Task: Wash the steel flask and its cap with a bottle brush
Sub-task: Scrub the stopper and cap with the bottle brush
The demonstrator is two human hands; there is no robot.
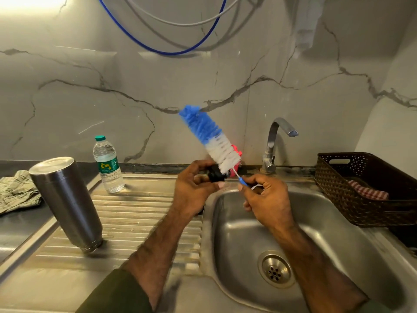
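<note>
While gripping small black flask cap (216,175) in left hand (194,190), pinching blue-and-white bottle brush (211,138) by handle w/ right hand (266,199) over steel sink (320,233); upside-down steel flask (65,204) on drainboard, left.

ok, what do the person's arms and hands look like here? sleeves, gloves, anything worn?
Both hands are bare: no gloves, and no rings or watch visible on the left hand or right hand. Forearms are uncovered for most of their length. A dark olive-green sleeve is pushed up near the left elbow; a sliver of similar fabric shows at the bottom edge on the right arm. No markings or cables on either.
</note>
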